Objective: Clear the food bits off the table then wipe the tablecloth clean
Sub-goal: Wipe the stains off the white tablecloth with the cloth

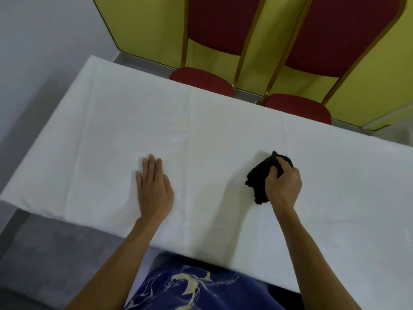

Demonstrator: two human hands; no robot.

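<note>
A white tablecloth (212, 130) covers the long table in front of me. My right hand (283, 186) grips a crumpled black cloth (259, 177) and presses it onto the tablecloth right of centre. My left hand (154, 189) lies flat on the tablecloth left of centre, palm down, fingers stretched out side by side and holding nothing. I see no food bits on the visible cloth.
Two red padded chairs with gold frames stand at the far side, one (201, 79) near the middle and one (299, 108) to the right. A yellow wall panel (143, 30) is behind them. The table's left end (13, 193) drops to grey floor.
</note>
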